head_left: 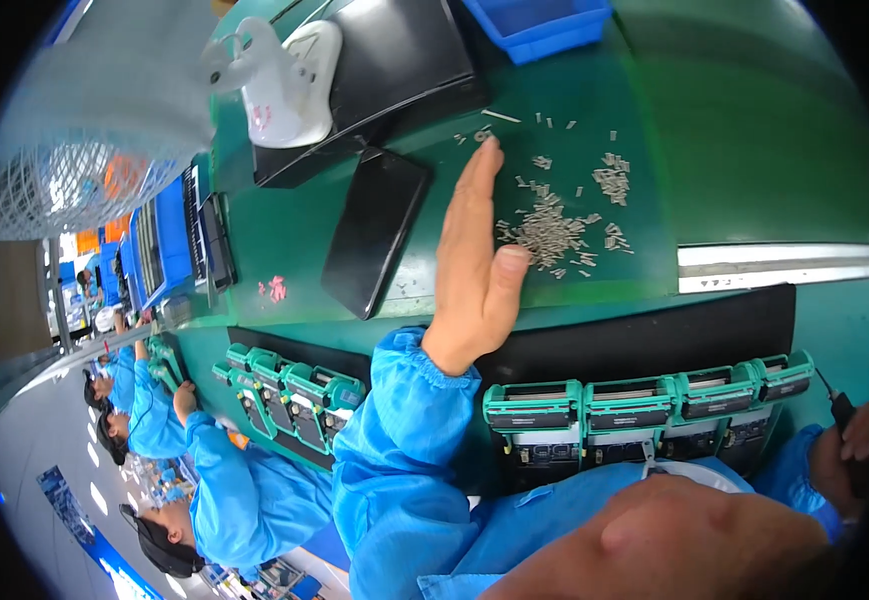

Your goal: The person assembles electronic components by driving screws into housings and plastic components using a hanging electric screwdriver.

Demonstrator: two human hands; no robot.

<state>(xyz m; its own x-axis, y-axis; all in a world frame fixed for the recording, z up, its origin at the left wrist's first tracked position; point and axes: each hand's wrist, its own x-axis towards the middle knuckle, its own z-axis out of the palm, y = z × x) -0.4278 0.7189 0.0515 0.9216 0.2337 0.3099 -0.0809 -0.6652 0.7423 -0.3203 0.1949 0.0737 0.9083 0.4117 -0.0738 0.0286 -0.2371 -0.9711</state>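
My left hand [474,255] lies stretched out on the green work mat, fingers straight and close together, thumb apart. It holds nothing that I can see. Against its thumb side spreads a loose pile of small silvery screws [546,228], with smaller clusters [612,180] farther right. A few bits of hardware lie by the fingertips. At the far right edge my right hand [859,440] is closed round the dark handle of a screwdriver [841,407]; its thin shaft points up and left. Between my hands, near my body, stands a row of green-framed electronic units [629,405] with circuit boards.
A flat black slab [376,235] lies left of my hand, with pink bits [276,289] beyond it. A black box [404,60], a white fan [289,85] and a blue bin [544,30] stand farther back. Co-workers in blue [254,500] sit at left, beside more green units [294,395].
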